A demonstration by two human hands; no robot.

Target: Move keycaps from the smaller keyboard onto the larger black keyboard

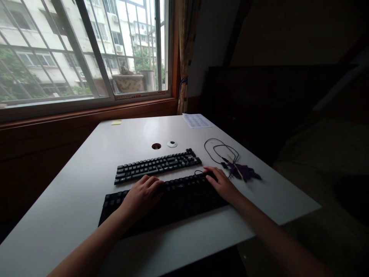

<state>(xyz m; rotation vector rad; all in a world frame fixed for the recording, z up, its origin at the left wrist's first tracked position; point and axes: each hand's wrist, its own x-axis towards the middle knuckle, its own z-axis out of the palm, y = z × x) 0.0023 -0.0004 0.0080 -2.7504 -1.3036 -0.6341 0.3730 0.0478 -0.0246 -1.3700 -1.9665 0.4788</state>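
A black keyboard lies across the near part of the white desk. Keycaps show along its far side and left end; the rest of its surface is too dark to read. My left hand lies over its left-middle part, fingers bent together and tips hidden against the far rows. At the far right corner, my right hand grips the keyboard's edge, thumb on the near side and fingers on the far side. Just behind the keyboard, loose black keycaps are laid out in rows in a keyboard-like layout.
On the right of the desk lie a coiled black cable, a purple cloth and a thin light stick. Farther back are a round hole, its white cover, a printed sheet and yellow notes.
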